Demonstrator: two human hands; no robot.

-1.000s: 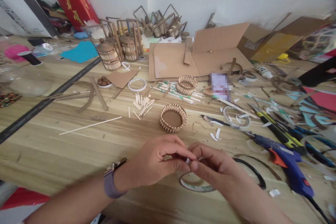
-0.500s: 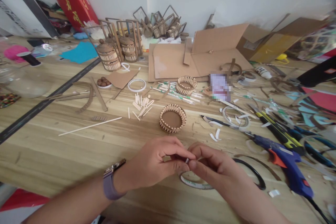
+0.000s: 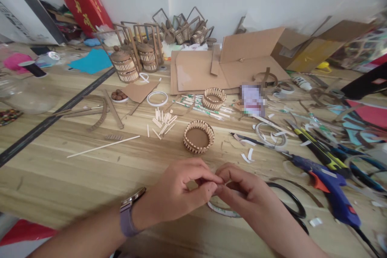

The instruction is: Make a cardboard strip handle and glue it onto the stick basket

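Observation:
My left hand and my right hand meet fingertip to fingertip low in the middle of the wooden table. Together they pinch a tiny white piece, now hidden between the fingers. A white tape ring lies on the table under my right hand, and a black ring lies just right of it. A small round basket of cardboard and sticks stands a little beyond my hands. A watch with a purple strap sits on my left wrist.
A blue glue gun and a yellow-black cutter lie at the right among paper scraps. Short sticks, a long stick, a second small basket, flat cardboard and finished lantern models fill the back.
My fingers have closed tighter over the small white piece, which showed between the fingertips before and is now hidden. Both hands stay in the same place.

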